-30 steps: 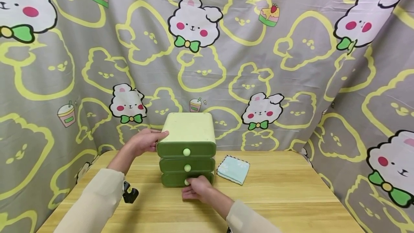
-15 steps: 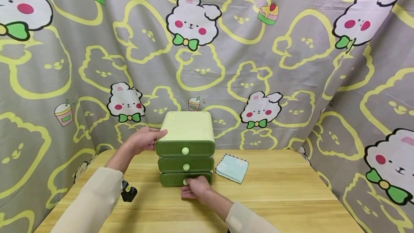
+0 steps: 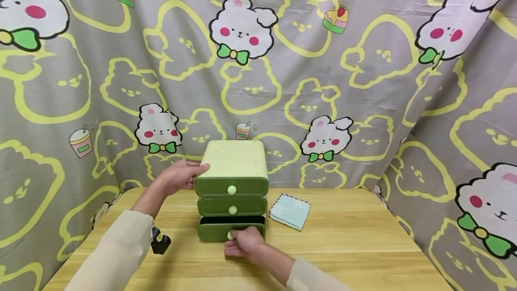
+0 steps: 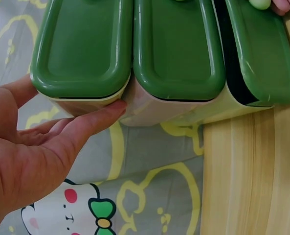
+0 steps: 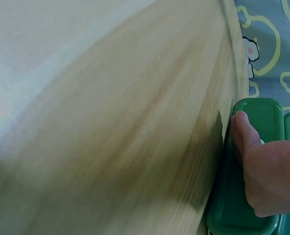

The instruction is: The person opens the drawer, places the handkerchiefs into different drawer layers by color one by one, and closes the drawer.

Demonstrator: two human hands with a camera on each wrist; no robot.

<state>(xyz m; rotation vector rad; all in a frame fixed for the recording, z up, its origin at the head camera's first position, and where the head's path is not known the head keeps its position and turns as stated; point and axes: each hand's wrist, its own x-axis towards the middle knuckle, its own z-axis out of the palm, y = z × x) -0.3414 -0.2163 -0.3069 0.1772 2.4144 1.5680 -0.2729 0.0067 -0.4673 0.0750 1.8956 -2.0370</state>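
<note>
A small three-drawer cabinet (image 3: 235, 158) with a pale yellow-green top and dark green fronts stands on the table. Its bottom drawer (image 3: 212, 233) is pulled partway out, with a dark gap behind the front. My right hand (image 3: 248, 241) pinches the round light-green knob (image 3: 230, 235) of that drawer; in the right wrist view the hand (image 5: 269, 171) mostly covers the knob. At the cabinet's upper left corner, my left hand (image 3: 180, 176) rests its thumb on the top and its fingers along the side. Those fingers look fairly straight in the left wrist view. Both other drawers are closed.
A folded light-blue cloth (image 3: 291, 211) with a patterned edge lies right of the cabinet on the wooden table (image 3: 355, 237). Behind hangs a grey curtain (image 3: 258, 75) printed with cartoon figures. A black device (image 3: 160, 241) shows beside the left wrist.
The bottom drawer has slid out toward me, drawn by its knob in my right hand, which has come nearer. My left hand has stayed at the cabinet's corner.
</note>
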